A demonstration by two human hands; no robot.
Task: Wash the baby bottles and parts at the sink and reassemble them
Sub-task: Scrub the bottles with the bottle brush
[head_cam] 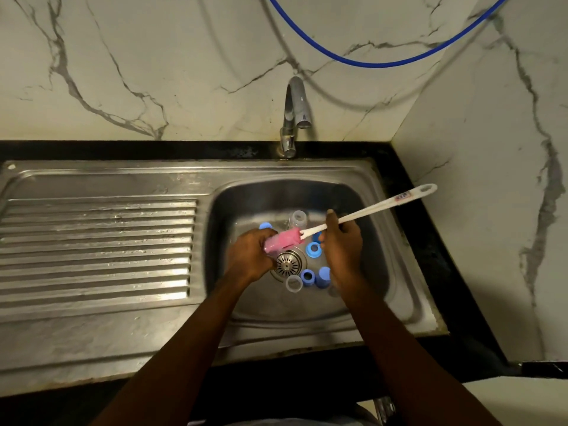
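Head view:
- Left hand [250, 253] curling fingers round clear piece [270, 252]. It is blurred, likely bottle, sitting at 10 o'clock of drain strainer [287, 264].
- Right hand [341, 244] gripping brush handle [384, 206] in curled fingers, pushing pink sponge head [282, 242] against piece.
- Loose parts lying in sink basin [381, 256]: spare bottle [298, 219] at 12 o'clock, blue rings [313, 249] at 2 and 5, clear cap [293, 283] at 6.
- Risks: wet piece slipping out under brush push; hard stroke flicking small parts about; ring settling over strainer.

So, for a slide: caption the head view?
At the sink, the right hand pushes a pink sponge brush against a part in the left hand; bottle parts ring the drain.
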